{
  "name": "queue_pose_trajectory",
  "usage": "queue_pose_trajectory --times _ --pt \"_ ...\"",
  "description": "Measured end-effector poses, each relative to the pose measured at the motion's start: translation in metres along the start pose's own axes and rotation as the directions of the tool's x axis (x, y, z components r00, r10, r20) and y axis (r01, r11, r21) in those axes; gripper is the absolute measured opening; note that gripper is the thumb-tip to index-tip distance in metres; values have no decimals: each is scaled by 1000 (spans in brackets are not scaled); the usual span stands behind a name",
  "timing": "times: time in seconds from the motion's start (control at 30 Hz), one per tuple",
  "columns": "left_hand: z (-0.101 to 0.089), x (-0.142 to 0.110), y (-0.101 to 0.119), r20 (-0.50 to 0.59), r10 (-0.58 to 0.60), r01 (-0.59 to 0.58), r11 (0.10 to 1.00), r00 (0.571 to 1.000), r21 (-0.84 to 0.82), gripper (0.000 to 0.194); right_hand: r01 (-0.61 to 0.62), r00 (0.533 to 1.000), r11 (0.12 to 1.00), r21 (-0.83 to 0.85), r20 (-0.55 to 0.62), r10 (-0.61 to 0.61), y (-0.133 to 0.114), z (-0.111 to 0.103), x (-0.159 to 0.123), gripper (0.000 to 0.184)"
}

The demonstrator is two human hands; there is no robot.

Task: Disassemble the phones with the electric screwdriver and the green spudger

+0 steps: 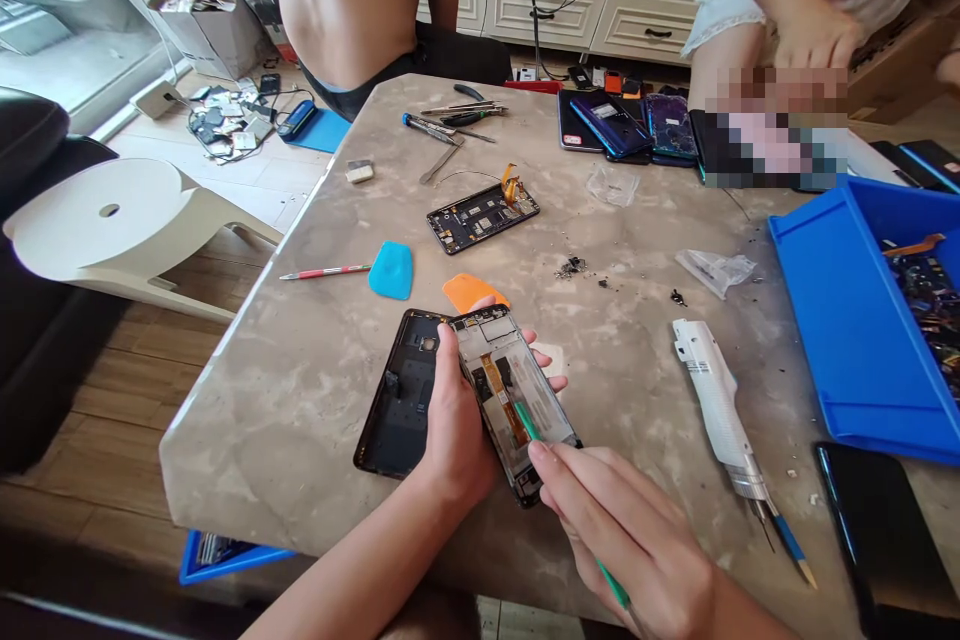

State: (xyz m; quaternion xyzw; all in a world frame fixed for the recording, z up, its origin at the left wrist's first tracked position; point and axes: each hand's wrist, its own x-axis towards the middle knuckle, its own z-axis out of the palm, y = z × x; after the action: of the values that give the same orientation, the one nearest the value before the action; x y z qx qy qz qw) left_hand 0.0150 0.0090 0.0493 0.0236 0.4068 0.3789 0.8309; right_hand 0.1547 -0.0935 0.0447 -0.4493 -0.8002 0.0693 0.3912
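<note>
Head view: left hand (461,425) spread about as wide as the phone front half (534,372), thumb along the near left edge, fingers curled round beneath and showing past the right edge. Piece held tilted above the tabletop (300,400), inner side up. Amber ribbon cable (496,390) runs lengthwise down its middle.

Right hand (637,520): thumb and fingertips pinched tight on a green stick (528,423), its rear end emerging below the palm. Tip over the piece, right beside the ribbon; cannot tell whether it touches.

Just left of the left-hand grip, partly behind it: black back cover (386,420), flat, inner face up. Just beyond the grip: orange pick (472,291); to its left, blue pick (391,270), a red-and-white slim tool (326,272) touching it. Farther beyond: second phone chassis (480,222), orange flex standing at one corner. Beyond and right of the held piece: scattered small parts (574,266).

Right of the right hand: white handheld tool (712,400), then blue bin (817,310) and dark phone (889,520).
</note>
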Motion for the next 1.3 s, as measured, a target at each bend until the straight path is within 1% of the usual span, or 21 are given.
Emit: queue_pose_trajectory --times 0.1,0.3,0.43,0.5,0.6,0.67,0.7,0.77,0.83,0.87,1.0,1.03,1.07,1.1,1.17,1.2,1.23,1.3 --pt "0 0 0 -11 -13 13 1000 1000 -20 80 1 1000 1000 -9 -9 -1 0 1 0 52" --pt "0 2 1 21 9 -9 1000 1000 -23 81 24 999 999 -22 -24 -25 1 2 1 42" --pt "3 -1 3 6 -37 37 999 999 -28 84 19 999 999 -45 -30 -21 1 1 4 38" --pt "4 -2 4 0 -63 63 998 998 -32 84 -17 997 1000 6 -74 18 0 -1 8 35" --pt "4 -3 5 33 -84 84 996 996 -30 85 -123 980 986 111 -141 138 0 -6 16 33" --pt "4 -4 4 73 -59 62 998 996 -33 82 -177 966 973 151 -162 201 0 -10 20 32" --pt "5 -4 4 91 -32 36 998 995 -42 78 -185 963 969 163 -167 212 0 -11 22 32" --pt "6 -4 4 114 25 -18 998 993 -68 67 -172 962 971 165 -182 201 1 -12 22 33" --pt "6 -4 4 135 59 -49 996 989 -80 62 -151 966 977 148 -187 177 1 -12 18 35" --pt "6 -4 4 146 60 -49 996 987 -78 63 -133 971 982 136 -180 157 1 -12 15 37" --pt "2 -3 2 185 50 -40 998 981 -55 61 -83 992 995 54 -92 88 6 -16 7 45" --pt "1 -3 2 198 43 -35 998 979 -48 60 -92 990 996 19 -104 94 8 -19 7 48" --pt "0 -4 1 217 34 -27 999 976 -36 60 -130 980 991 -16 -155 126 9 -22 10 50" --pt "-1 -4 0 237 21 -17 1000 971 -22 60 -185 958 982 -38 -230 171 10 -25 13 53" --pt "-1 -5 0 266 2 -1 1000 964 -4 60 -296 890 955 -12 -366 272 9 -31 21 55" --pt "0 -5 1 274 1 1 1000 962 -6 59 -334 862 942 37 -392 321 7 -34 25 53" --pt "1 -5 1 277 0 3 1000 961 -13 58 -352 849 931 96 -385 361 5 -36 28 50" --pt "2 -5 3 273 1 8 999 962 -33 56 -343 869 915 211 -298 395 -1 -40 32 41"
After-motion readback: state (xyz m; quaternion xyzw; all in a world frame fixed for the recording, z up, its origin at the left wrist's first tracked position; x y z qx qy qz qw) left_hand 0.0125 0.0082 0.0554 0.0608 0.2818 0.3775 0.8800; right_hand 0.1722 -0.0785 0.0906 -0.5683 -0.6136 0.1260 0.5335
